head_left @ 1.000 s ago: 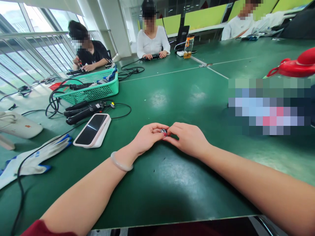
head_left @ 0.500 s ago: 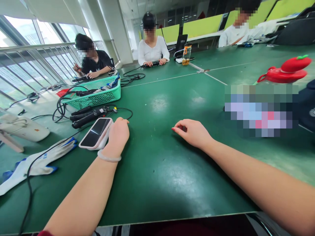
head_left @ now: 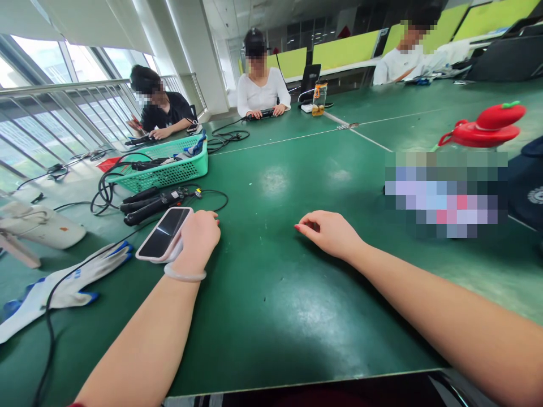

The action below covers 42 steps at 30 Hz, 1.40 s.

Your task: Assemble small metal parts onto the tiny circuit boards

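My left hand [head_left: 201,237] rests on the green table with its fingers curled in, and nothing shows in them. Beside it, partly behind the hand, lies a smartphone [head_left: 165,233] in a pale pink case, dark screen up, on top of something white that I cannot make out. A pale bangle [head_left: 185,275] circles the left wrist. Some way to the right, my right hand [head_left: 328,232] lies on its side on the table. Its fingers are curled with the thumb close to the fingertips, and no object is visible in it. Just past the phone lie black tools [head_left: 153,204] with a cable.
A green plastic basket [head_left: 197,168] holds cables and gloves. White-and-blue work gloves [head_left: 80,277] lie at left under a black cable. A red lid [head_left: 483,133] tops a container at right, near a dark bag [head_left: 528,181]. A bottle [head_left: 319,100] stands farther back. Three people sit around the table.
The view has tilted slightly, so most things sit a little lower in it. Both hands keep nearly the same pose and place on the table.
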Motion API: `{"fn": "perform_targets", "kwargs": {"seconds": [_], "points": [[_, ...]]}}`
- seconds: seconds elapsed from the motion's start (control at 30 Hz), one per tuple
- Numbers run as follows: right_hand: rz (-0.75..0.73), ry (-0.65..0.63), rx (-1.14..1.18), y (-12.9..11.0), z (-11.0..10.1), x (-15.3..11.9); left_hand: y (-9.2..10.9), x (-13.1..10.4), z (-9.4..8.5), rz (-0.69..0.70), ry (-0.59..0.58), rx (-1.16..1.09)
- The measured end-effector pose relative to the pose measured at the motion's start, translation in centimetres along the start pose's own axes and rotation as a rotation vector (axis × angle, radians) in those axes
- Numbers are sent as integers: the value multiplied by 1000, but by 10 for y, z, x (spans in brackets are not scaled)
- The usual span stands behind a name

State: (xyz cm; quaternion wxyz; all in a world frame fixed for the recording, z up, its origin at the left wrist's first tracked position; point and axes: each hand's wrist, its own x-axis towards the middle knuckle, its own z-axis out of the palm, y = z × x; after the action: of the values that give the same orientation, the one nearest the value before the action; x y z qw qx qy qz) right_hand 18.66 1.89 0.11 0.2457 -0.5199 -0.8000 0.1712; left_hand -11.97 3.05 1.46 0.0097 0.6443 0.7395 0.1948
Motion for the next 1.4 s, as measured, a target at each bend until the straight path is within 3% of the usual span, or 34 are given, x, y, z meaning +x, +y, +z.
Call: {"fn": "perform_targets", "kwargs": {"seconds": [0.13,0.27,0.4,0.5,0.6,0.7,0.83,0.97,1.1,1.2,1.3,1.4], "points": [[1,3,18,0,1,0,4,6,7,9,37,65],[-7,1,64,0,4,0,5,12,20,-85,16,-161],[-50,-47,120,-2,9,1,24,3,33,-41,-57,-306],[-125,-99,115,-3,13,2,54,-17,36,60,-243,-874],[-179,-120,81,-4,17,4,80,-37,32,145,-416,-1109],[-159,-130,61,-4,18,4,90,-47,26,203,-490,-1115],[-119,-135,71,-5,16,6,86,-45,26,208,-503,-1089],[-32,22,104,3,10,10,82,-42,32,209,-470,-1041],[225,221,144,29,2,18,79,-41,38,213,-439,-1006],[436,251,426,42,1,20,79,-41,38,204,-458,-1015],[439,210,692,33,6,17,83,-44,35,190,-554,-1056],[260,1,938,11,12,11,87,-46,32,180,-629,-1118]]}}
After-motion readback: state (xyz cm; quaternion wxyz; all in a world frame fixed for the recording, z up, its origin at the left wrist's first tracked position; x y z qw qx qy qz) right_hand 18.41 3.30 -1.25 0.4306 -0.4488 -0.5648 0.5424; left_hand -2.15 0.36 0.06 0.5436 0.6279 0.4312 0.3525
